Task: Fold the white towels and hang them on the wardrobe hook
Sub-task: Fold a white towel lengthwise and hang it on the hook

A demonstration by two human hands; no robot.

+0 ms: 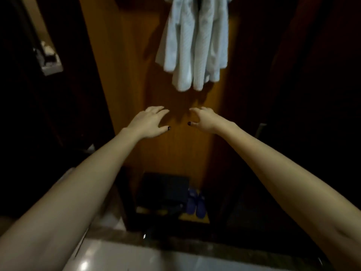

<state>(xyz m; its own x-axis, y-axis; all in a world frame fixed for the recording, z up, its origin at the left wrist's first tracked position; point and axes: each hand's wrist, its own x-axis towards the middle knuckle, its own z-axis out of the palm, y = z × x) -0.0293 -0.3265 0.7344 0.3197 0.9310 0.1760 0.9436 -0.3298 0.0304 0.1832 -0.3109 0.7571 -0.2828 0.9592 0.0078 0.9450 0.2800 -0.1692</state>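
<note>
White towels point(192, 45) hang in folds against the wooden wardrobe panel point(136, 85); their top and the hook are cut off by the frame's upper edge. Both my arms reach forward below the towels. My left hand point(150, 122) is spread with relaxed fingers and holds nothing. My right hand point(205, 120) is beside it, a short gap between them, fingers loosely bent and empty. Neither hand touches the towels, which end a little above the fingertips.
At the wardrobe's foot lie a dark flat object point(166, 189) and a pair of blue slippers point(195, 202). A pale glossy floor point(136, 255) lies below me. Dark doors flank the panel on both sides. A lit shelf with small items point(47, 57) shows at far left.
</note>
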